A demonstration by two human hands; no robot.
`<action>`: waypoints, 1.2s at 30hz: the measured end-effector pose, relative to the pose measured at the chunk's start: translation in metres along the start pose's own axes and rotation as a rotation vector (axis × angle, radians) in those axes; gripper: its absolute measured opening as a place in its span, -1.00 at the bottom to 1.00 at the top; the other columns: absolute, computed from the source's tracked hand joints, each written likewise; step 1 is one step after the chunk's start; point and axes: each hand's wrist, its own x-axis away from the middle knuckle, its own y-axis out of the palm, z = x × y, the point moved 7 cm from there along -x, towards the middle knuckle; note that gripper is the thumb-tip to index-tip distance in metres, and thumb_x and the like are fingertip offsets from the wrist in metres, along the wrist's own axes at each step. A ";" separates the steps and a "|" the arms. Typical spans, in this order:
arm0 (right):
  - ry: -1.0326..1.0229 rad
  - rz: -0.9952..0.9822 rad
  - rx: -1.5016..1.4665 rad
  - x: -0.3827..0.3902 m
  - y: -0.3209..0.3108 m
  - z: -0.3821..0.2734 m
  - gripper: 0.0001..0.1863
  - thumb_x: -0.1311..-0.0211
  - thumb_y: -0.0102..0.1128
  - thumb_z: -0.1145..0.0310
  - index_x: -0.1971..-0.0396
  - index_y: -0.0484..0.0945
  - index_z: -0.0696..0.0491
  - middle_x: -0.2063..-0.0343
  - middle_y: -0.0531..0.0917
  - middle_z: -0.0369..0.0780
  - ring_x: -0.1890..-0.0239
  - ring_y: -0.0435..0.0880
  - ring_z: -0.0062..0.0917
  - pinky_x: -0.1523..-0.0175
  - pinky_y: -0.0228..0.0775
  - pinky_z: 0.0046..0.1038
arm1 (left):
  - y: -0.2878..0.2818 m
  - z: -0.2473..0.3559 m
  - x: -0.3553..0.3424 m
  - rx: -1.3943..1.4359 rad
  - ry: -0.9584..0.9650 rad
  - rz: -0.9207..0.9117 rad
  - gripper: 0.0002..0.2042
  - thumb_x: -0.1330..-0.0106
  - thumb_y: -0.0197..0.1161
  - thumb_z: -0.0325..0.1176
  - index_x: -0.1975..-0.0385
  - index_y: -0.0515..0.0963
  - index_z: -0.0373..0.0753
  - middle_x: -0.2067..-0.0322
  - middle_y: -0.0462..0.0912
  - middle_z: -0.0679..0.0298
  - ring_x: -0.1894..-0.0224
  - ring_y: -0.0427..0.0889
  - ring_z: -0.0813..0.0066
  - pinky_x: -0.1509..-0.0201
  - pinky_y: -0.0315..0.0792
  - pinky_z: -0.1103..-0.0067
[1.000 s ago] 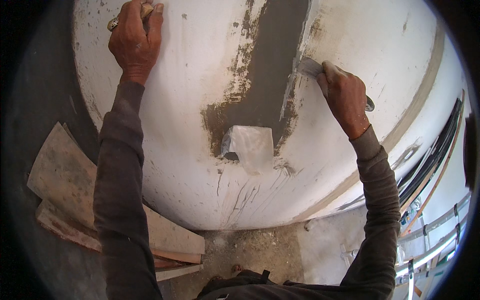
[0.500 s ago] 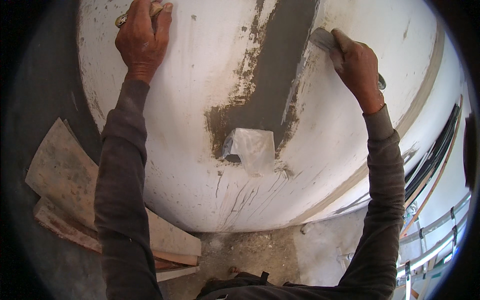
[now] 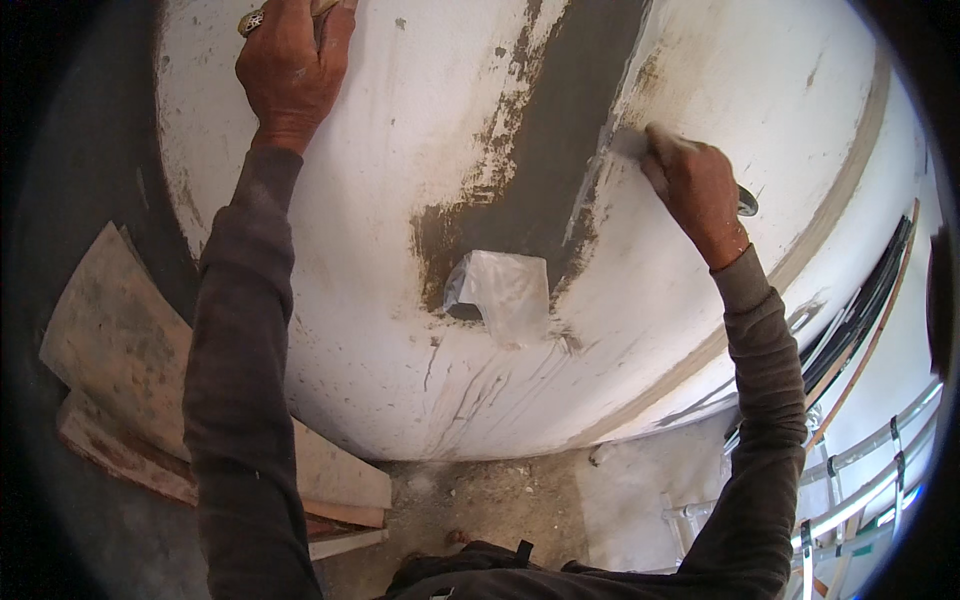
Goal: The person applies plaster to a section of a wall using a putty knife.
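Note:
My right hand (image 3: 695,190) is closed round the handle of a putty knife (image 3: 630,143). Its blade is blurred and lies at the right edge of a dark grey strip of wet-looking plaster (image 3: 560,130) on the white wall (image 3: 380,250). The dark end of the handle pokes out behind the palm. My left hand (image 3: 292,75) is up at the top edge, closed on a tan piece that is mostly cut off by the frame. A patterned metal ring shows on that hand. Clear plastic (image 3: 510,295) covers a box at the strip's foot.
Thin boards (image 3: 120,330) lean at the lower left. Dark pipes (image 3: 860,300) and a wooden strip stand against the right wall, above a metal ladder-like frame (image 3: 870,500). Dusty floor (image 3: 490,500) lies below the wall.
My right hand has moved down along the strip's right edge with the putty knife. My left hand sits slightly higher in the view, partly because the view has shifted.

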 end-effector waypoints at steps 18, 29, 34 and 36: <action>0.083 0.070 -0.091 0.003 0.007 0.000 -0.71 -0.24 0.26 0.24 0.10 0.59 0.05 0.47 0.69 -0.10 0.43 0.71 -0.21 0.29 0.53 -0.23 | -0.007 0.002 0.000 -0.028 0.055 0.042 -0.83 -0.35 0.25 -0.30 0.16 0.54 -0.20 0.32 0.64 0.24 0.34 0.63 0.35 0.21 0.51 0.47; 0.135 -0.024 -0.070 0.013 0.022 -0.003 -0.70 -0.26 0.25 0.19 0.07 0.57 -0.01 0.52 0.66 -0.12 0.47 0.69 -0.19 0.34 0.53 -0.22 | -0.007 0.017 -0.006 0.044 0.031 0.034 -0.88 -0.33 0.23 -0.36 0.23 0.52 -0.23 0.42 0.57 0.21 0.43 0.55 0.32 0.26 0.43 0.46; 0.172 0.023 -0.140 0.011 0.016 -0.001 -0.69 -0.28 0.22 0.19 0.06 0.59 0.01 0.48 0.67 -0.07 0.42 0.70 -0.18 0.29 0.53 -0.19 | 0.000 -0.004 0.001 -0.046 0.057 0.018 -0.79 -0.37 0.28 -0.22 0.11 0.57 -0.15 0.22 0.71 0.26 0.25 0.72 0.37 0.16 0.58 0.46; 0.239 0.204 -0.214 -0.002 0.005 0.020 -0.68 -0.28 0.21 0.19 0.06 0.59 0.05 0.48 0.67 -0.03 0.43 0.69 -0.14 0.29 0.51 -0.16 | 0.002 -0.003 0.000 -0.053 0.065 0.019 -0.79 -0.37 0.28 -0.22 0.11 0.57 -0.15 0.22 0.71 0.26 0.24 0.72 0.37 0.16 0.58 0.45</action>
